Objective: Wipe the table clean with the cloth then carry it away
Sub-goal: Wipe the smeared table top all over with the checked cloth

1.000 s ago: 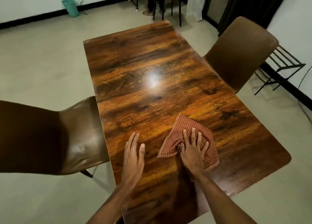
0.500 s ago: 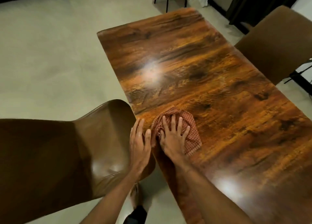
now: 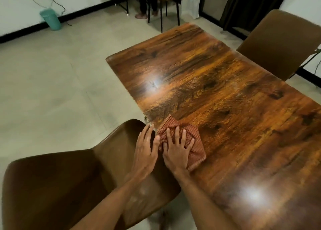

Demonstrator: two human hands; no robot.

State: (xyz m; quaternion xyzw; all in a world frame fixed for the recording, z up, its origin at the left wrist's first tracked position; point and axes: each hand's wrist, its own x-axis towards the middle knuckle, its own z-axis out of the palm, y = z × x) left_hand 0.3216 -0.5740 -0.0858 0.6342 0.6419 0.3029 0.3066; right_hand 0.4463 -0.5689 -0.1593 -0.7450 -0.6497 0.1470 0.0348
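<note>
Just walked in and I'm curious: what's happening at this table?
A person is wiping a glossy wooden table with a red checked cloth. The right hand lies flat on the cloth with fingers spread, pressing it down near the table's left edge. The left hand is open beside it at that edge, holding nothing, above the seat of a brown chair. The cloth is bunched rather than spread flat, and it has not been lifted to carry away yet.

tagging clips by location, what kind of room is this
Most likely a home dining area. A long wooden table has brown chairs on both sides, on a plain tiled floor. The right hand presses a checked cloth onto it.
</note>
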